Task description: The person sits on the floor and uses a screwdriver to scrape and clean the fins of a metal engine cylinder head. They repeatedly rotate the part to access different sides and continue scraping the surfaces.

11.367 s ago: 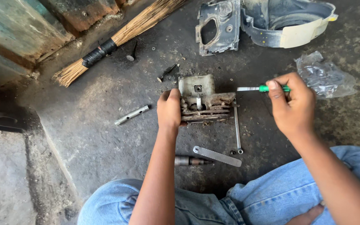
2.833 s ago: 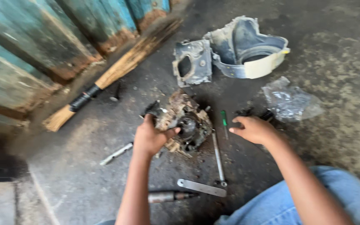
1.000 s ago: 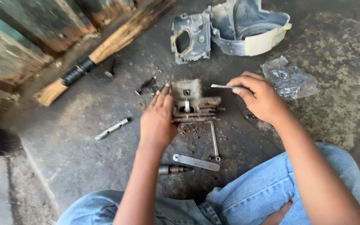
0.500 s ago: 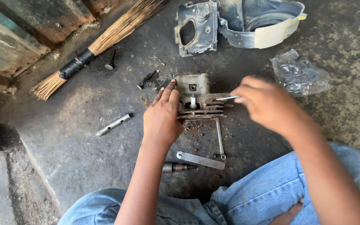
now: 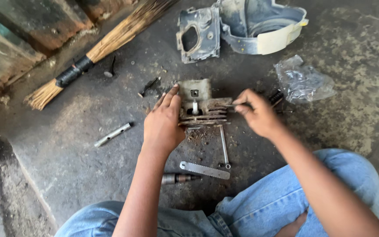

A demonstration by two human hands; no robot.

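Centrally, on the dark concrete floor (image 5: 66, 145), lies the rusty finned metal engine cylinder (image 5: 202, 107), upright again after being tipped and turned moments ago. Left hand (image 5: 163, 125): fingers spread flat against its left side, steadying it. Right hand (image 5: 259, 115): now at the fins, fingers pinched on a thin metal tool (image 5: 228, 105) whose tip meets the cylinder; work on it resumes. Nearby: grey plastic fan cover (image 5: 259, 26), straw broom (image 5: 97, 48), crumpled clear plastic bag (image 5: 301, 81), flat steel blade (image 5: 205, 170).
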